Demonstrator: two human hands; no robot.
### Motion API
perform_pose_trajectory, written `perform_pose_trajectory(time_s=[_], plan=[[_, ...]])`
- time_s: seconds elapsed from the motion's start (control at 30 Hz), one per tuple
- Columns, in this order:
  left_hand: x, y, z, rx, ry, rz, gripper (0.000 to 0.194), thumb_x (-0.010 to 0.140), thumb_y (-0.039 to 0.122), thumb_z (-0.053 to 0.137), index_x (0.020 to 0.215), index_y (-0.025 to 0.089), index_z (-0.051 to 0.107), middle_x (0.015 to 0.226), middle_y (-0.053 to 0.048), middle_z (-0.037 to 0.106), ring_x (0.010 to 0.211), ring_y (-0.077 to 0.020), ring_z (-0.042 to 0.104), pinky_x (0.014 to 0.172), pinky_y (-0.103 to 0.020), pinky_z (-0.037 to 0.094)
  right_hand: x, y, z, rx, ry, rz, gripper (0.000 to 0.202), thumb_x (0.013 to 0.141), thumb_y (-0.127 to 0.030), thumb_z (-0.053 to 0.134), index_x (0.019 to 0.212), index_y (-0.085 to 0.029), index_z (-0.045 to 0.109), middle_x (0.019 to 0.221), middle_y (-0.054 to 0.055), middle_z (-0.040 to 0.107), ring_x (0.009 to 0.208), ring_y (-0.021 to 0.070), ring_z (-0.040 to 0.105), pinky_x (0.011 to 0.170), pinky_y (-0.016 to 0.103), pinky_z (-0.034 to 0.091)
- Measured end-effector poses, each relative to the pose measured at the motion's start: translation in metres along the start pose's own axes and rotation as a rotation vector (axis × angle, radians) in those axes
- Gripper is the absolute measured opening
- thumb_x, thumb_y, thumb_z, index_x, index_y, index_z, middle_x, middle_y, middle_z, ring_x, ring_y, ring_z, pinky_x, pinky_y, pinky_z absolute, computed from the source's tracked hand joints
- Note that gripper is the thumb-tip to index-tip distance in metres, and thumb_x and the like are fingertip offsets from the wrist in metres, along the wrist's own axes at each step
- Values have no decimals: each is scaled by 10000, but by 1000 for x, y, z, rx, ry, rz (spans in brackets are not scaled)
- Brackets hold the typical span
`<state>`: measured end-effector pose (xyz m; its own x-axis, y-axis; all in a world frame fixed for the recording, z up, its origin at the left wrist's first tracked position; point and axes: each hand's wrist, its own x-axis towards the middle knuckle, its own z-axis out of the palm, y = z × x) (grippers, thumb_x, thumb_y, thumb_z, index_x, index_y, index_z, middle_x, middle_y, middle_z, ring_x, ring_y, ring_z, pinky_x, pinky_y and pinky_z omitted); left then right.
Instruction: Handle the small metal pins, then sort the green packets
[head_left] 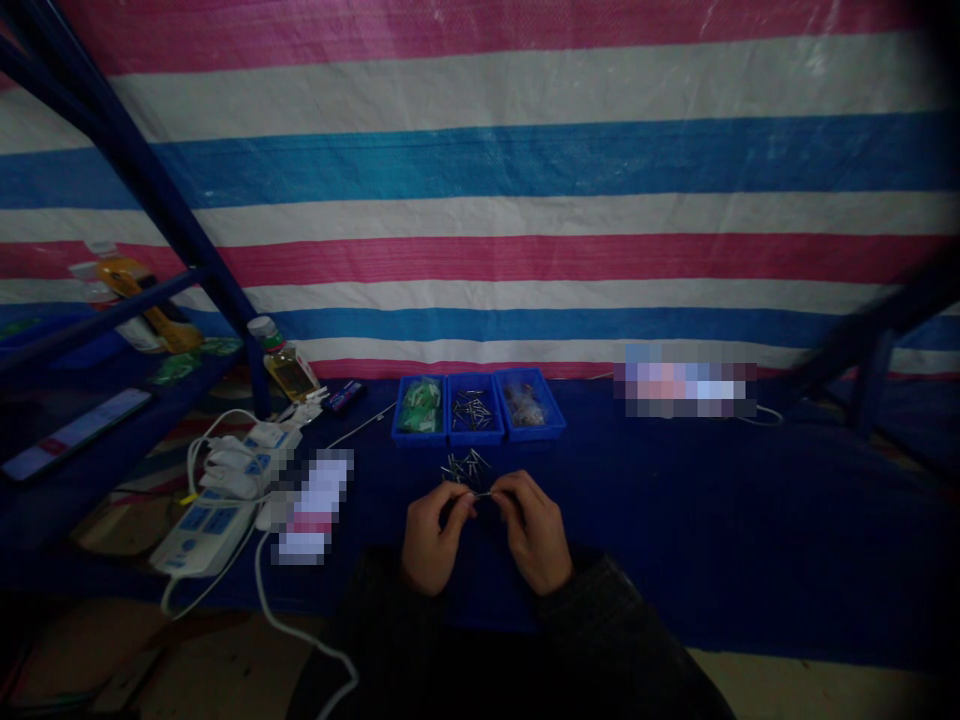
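Just in front of the loose metal pins (466, 466) on the blue desk (675, 540), a slim pin (484, 494), probably light, stiff and slippery, is pinched between both hands (436, 540) (537, 535), best gripped near its ends by the fingertips.

On the tabletop (712, 520), before the hanging sheet (480, 150): three trays side by side, the left tray (418, 438) holding packets (421, 405), the middle tray (475, 438) metal pins (471, 408), the right tray (536, 433) small parts too indistinct to name; loose pins (466, 466) just before the middle tray. Left of the trays: small box (345, 396), then bottle (292, 372); nearer the front edge, phone (315, 505), with power strip (199, 540) at its left. Right, well apart, near the sheet: one blurred item (682, 382).
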<state>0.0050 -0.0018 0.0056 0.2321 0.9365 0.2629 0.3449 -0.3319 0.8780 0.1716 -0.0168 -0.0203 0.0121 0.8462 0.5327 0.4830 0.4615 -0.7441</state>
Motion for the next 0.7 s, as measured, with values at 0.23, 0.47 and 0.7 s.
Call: perform_pose_trajectory(time_s=[0.23,0.47,0.7], plan=[[0,-2,0,-11,8,-13,236,998,311,544,834,187,660,751,-18,695,737,-175,665,731,-260,488,-1,0,1,32,17,-25,165,1000,-144,477,970,-221,620,947,67,636,817,192,637,696,310,514],[0,-1,0,-9,-14,11,232,1000,300,535,842,190,665,764,-20,702,737,-170,665,741,-255,490,-1,2,1,30,-7,-40,178,994,-126,475,964,-227,618,959,66,632,847,194,651,728,310,528],[0,1,0,2,-69,23,204,999,272,548,861,184,669,788,-20,704,755,-167,672,753,-262,483,-1,0,1,39,-51,-39,172,1003,-137,468,980,-227,613,958,61,639,859,194,656,771,316,524]])
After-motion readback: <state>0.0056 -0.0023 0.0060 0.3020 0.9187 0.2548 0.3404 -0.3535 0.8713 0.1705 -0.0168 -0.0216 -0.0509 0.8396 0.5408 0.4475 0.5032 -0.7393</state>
